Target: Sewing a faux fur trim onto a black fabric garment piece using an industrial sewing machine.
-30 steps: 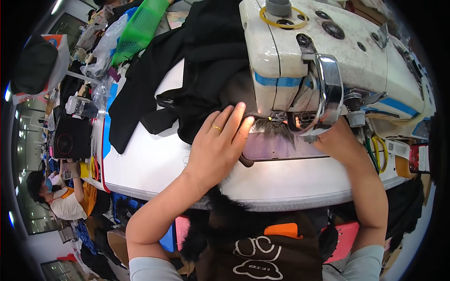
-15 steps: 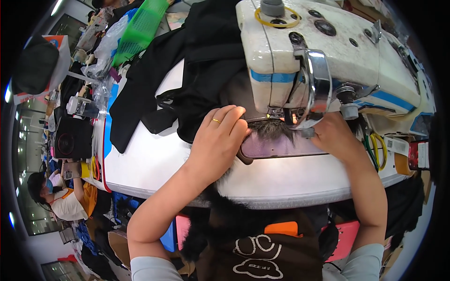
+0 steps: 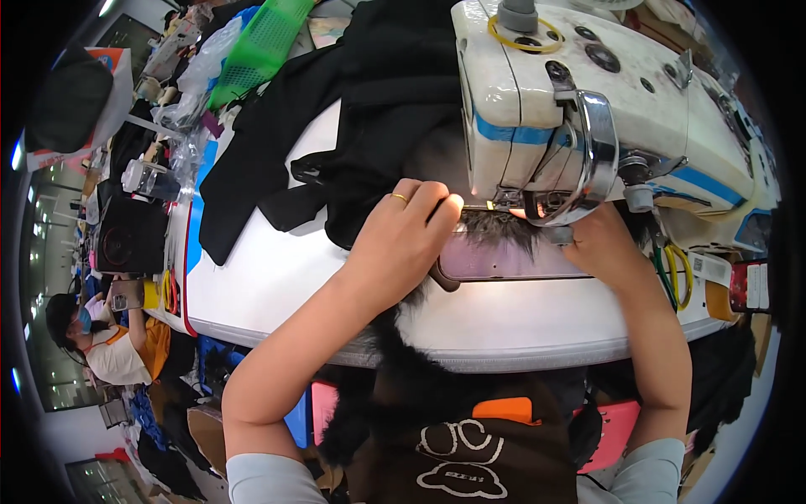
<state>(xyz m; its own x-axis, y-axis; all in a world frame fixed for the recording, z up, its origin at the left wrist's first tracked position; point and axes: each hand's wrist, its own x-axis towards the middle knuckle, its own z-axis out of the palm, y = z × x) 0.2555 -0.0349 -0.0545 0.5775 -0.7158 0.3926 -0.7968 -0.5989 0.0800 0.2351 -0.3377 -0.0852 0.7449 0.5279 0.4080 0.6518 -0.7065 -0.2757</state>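
Note:
A white and blue sewing machine (image 3: 504,84) stands over the work, its lit needle area above a strip of dark fur trim (image 3: 501,228). Left of the needle, my left hand (image 3: 403,239), with a ring on one finger, pinches the edge of the black garment (image 3: 386,118) where the fur joins it. My right hand (image 3: 609,244) is right of the needle, fingers curled at the fur; the machine's chrome lever (image 3: 598,151) hides part of them. The garment spreads behind my left hand. A length of black fur (image 3: 401,349) hangs off the table edge toward my lap.
Scissors with green and yellow handles (image 3: 677,273) lie at the right. A green perforated basket (image 3: 260,50) stands at the back left. A black box-shaped device (image 3: 130,235) is beyond the table's left end. Another person (image 3: 122,353) sits far left, holding a phone.
The view has shifted, so the machine sits farther right. My left fingers have bunched closer together and sit slightly nearer the needle. My right hand stays beside the fur.

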